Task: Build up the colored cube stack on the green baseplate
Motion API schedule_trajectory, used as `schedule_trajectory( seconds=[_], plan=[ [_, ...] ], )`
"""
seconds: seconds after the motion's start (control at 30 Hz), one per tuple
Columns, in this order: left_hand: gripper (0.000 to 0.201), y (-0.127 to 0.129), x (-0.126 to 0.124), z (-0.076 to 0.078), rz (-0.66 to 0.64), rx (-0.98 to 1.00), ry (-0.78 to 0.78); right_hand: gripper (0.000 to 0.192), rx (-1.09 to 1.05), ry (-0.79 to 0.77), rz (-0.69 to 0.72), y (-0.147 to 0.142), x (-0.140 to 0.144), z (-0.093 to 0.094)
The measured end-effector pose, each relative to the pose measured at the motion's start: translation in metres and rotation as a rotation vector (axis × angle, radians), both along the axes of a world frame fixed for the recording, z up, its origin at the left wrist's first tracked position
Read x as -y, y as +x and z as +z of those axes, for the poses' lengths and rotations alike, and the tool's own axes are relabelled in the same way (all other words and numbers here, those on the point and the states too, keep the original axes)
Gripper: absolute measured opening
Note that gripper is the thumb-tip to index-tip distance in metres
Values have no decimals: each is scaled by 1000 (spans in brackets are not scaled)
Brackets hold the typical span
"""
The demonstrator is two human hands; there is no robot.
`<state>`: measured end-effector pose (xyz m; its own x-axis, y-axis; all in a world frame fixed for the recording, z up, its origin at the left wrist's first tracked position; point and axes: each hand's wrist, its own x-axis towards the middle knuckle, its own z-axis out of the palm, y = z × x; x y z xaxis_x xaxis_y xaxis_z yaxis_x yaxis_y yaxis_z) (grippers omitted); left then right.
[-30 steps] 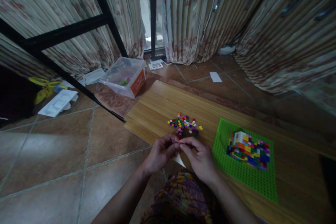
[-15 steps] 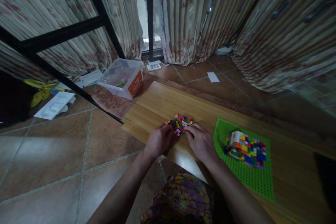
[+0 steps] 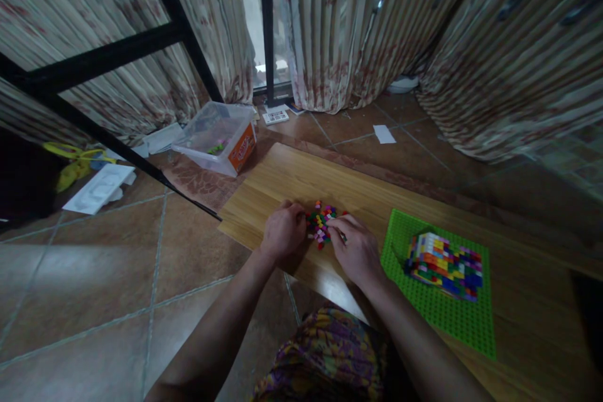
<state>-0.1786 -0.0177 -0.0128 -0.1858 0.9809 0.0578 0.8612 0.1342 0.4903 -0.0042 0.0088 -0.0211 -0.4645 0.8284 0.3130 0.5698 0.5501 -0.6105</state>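
A small heap of loose coloured bricks [image 3: 320, 223] lies on a wooden board [image 3: 301, 182]. My left hand [image 3: 282, 233] rests knuckles-up at the heap's left edge, fingers curled down onto the bricks. On the heap's right side my right hand [image 3: 357, 250] lies with its fingertips in the bricks. Whether either hand has a brick pinched is hidden by the fingers. To the right, a multicoloured brick block [image 3: 445, 266] stands on a green studded baseplate [image 3: 447, 320].
A clear plastic bin with an orange label [image 3: 221, 146] sits on the tiled floor beyond the board's far left corner. A black metal frame [image 3: 113, 56] and striped curtains stand behind. A white tray [image 3: 97, 188] and papers lie on the floor to the left.
Both hands went from being held together near my lap forward onto the brick heap, and now cover its left and right sides. The camera tilted slightly.
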Motion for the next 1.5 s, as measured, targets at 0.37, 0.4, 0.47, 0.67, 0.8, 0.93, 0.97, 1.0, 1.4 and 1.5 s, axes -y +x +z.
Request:
schedule_trajectory(
  seconds=[0.37,0.4,0.47,0.67,0.8,0.93,0.97,1.0,1.4,1.5],
  plan=[
    [17,5,-2,2,50,58,-38,18,-137,-57,-40,4,5,0],
    [16,5,0,3,54,100,-11,18,-167,-74,-50,4,6,1],
    [14,7,5,9,40,232,42,17,-238,-128,-66,3,9,5],
    [17,25,36,22,-117,752,33,21,-509,-499,-91,-1,23,17],
    [25,39,58,13,-82,1025,-24,22,-551,-673,-96,7,40,18],
    [26,45,73,3,-77,1144,-103,27,-578,-846,-128,16,53,11],
    [26,45,74,2,-85,1158,-116,28,-592,-878,-126,18,54,10],
    [25,44,75,1,-92,1165,-123,28,-594,-887,-128,19,53,9],
    [7,10,35,-6,81,295,149,13,-104,-99,-83,8,2,-8],
    [10,12,32,-11,37,222,130,16,-54,-63,-102,10,-2,-10]
  ],
)
